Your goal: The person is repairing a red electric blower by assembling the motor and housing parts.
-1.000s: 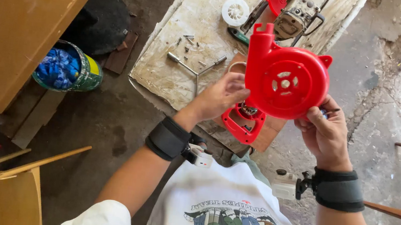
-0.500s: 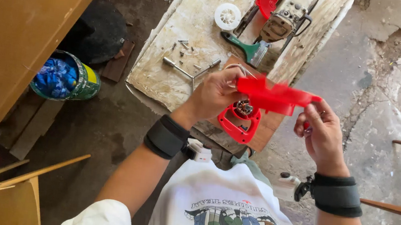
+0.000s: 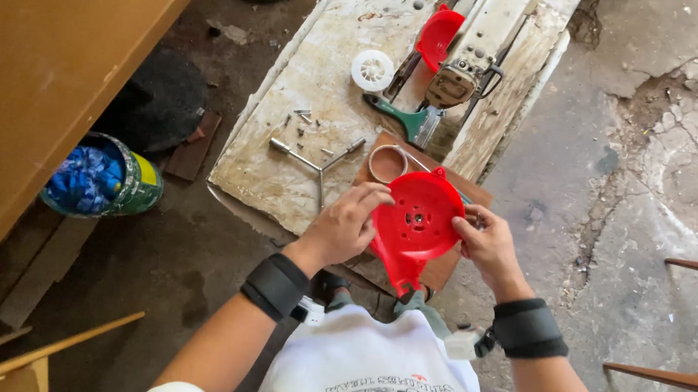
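I hold a round red plastic fan housing (image 3: 416, 224) in front of me, its open inner face turned up, a spout end pointing down toward my chest. My left hand (image 3: 349, 222) grips its left rim and my right hand (image 3: 484, 240) grips its right rim. Both wrists wear black bands. Just beyond the housing, on a brown board (image 3: 444, 270), lies a thin metal ring (image 3: 387, 164).
A worn white slab (image 3: 309, 86) carries a T-shaped metal wrench (image 3: 314, 161), small screws (image 3: 302, 115), a white fan wheel (image 3: 373, 70), a green-handled brush (image 3: 402, 118), a dismantled machine body (image 3: 461, 76) and another red shell (image 3: 437, 36). A can holding blue cloth (image 3: 97, 176) stands left, wooden furniture on both sides.
The red housing has been turned from facing me upright, through edge-on, to lying with its inner face up. The smaller red part seen under it earlier is no longer visible.
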